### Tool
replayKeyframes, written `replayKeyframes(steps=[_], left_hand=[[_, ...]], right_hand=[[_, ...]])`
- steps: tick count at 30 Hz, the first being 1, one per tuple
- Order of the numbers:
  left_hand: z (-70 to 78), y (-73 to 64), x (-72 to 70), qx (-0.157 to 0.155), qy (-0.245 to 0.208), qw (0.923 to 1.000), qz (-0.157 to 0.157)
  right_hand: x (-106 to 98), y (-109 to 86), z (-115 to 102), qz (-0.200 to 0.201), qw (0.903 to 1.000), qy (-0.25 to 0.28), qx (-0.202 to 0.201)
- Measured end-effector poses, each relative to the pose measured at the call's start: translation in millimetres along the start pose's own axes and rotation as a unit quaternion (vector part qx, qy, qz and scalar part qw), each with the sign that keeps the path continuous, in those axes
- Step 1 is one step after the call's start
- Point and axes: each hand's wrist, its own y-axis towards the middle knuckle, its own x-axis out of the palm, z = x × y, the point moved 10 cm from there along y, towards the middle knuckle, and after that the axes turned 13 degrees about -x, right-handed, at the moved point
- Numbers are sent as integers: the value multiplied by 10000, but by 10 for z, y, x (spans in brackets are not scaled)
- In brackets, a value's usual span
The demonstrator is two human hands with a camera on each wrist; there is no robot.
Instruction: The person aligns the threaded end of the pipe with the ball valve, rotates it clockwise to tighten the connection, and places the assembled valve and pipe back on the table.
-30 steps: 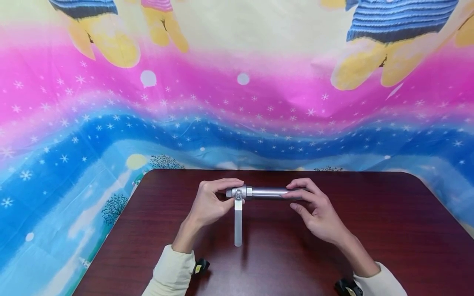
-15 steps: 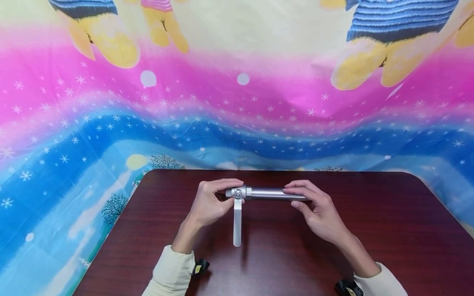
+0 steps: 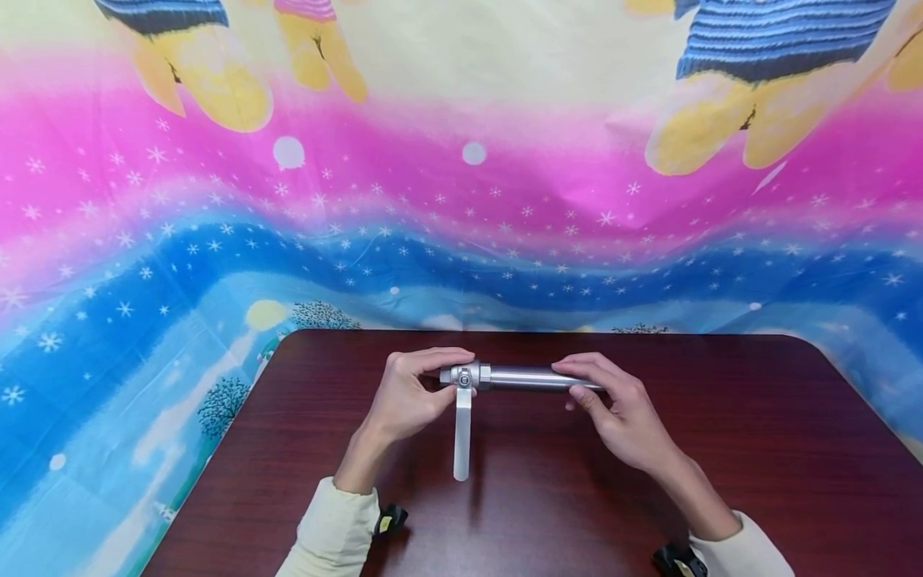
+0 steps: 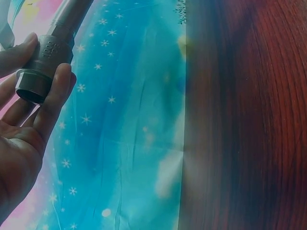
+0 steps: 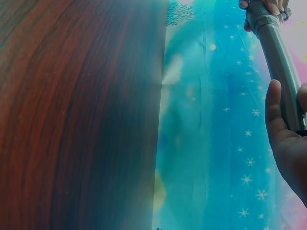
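Note:
A metal ball valve (image 3: 464,374) with a flat lever handle (image 3: 463,437) is joined to a shiny steel pipe (image 3: 519,377), held level above the table. My left hand (image 3: 413,401) grips the valve body between thumb and fingers; the lever points toward me. In the left wrist view the open round end of the valve (image 4: 34,86) shows between the fingers. My right hand (image 3: 622,417) holds the pipe's right end, fingers over the top and thumb at the near side. The right wrist view shows that hand (image 5: 290,139) around the pipe (image 5: 283,72).
Beneath the hands is a dark red-brown wooden table (image 3: 577,513) with rounded far corners. Behind it hangs a printed cloth (image 3: 461,216) in pink and blue with snowflakes. Black wrist devices (image 3: 392,521) sit at both sleeves.
My right fingers have shifted their hold on the pipe, the thumb coming up against its near side. The lever has swung very slightly left; my left hand stays in place.

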Motion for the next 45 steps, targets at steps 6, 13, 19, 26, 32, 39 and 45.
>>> replayKeyframes(steps=[6, 13, 19, 26, 32, 39, 45], left_hand=[[3, 2, 8, -11, 48, 10000, 1], [3, 0, 13, 33, 124, 9999, 45], [-16, 3, 9, -56, 141, 9999, 53], [-3, 6, 12, -47, 97, 9999, 22], [-5, -4, 12, -32, 2, 10000, -1], [-15, -2, 6, -102, 31, 9999, 11], [-4, -6, 9, -27, 31, 10000, 34]], right_hand=[[1, -11, 2, -103, 9996, -257, -31], [73, -12, -14, -466, 9964, -710, 38], [51, -4, -53, -350, 9956, -860, -89], [23, -1, -61, -272, 9948, -975, -148], [17, 13, -78, -271, 9950, -936, -218], [18, 13, -75, -298, 9952, -897, -268], [12, 9, -64, -278, 9950, -926, -240]])
